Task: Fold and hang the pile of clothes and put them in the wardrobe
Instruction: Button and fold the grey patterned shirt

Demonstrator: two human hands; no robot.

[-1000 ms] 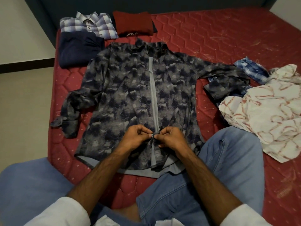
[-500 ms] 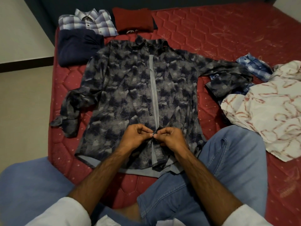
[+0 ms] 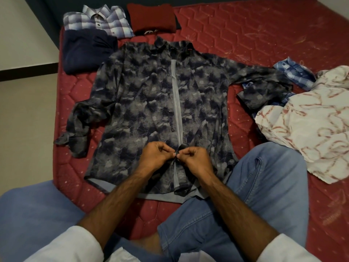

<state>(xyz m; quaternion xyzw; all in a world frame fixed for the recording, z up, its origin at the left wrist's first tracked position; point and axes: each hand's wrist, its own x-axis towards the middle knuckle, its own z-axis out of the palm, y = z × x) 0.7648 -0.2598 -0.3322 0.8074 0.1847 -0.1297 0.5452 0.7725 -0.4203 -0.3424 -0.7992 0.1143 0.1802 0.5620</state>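
Both hands, left hand (image 3: pixel 154 157) and right hand (image 3: pixel 196 159), are pinched with curled fingers on a lower button of the grey patterned cotton shirt (image 3: pixel 143 103); buttoning is judged unfinished, then folding is needed.

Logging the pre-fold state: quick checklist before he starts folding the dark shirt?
1. Patterned shirt lies front up on the mattress: ok.
2. Upper placket closed: ok.
3. Bottom button done: not ok; left hand and right hand pinch it.
4. Both sleeves spread out: ok.
5. Right sleeve clear of unfolded pile: not ok, cuff touches it.
6. Folded stack out of the way: ok.
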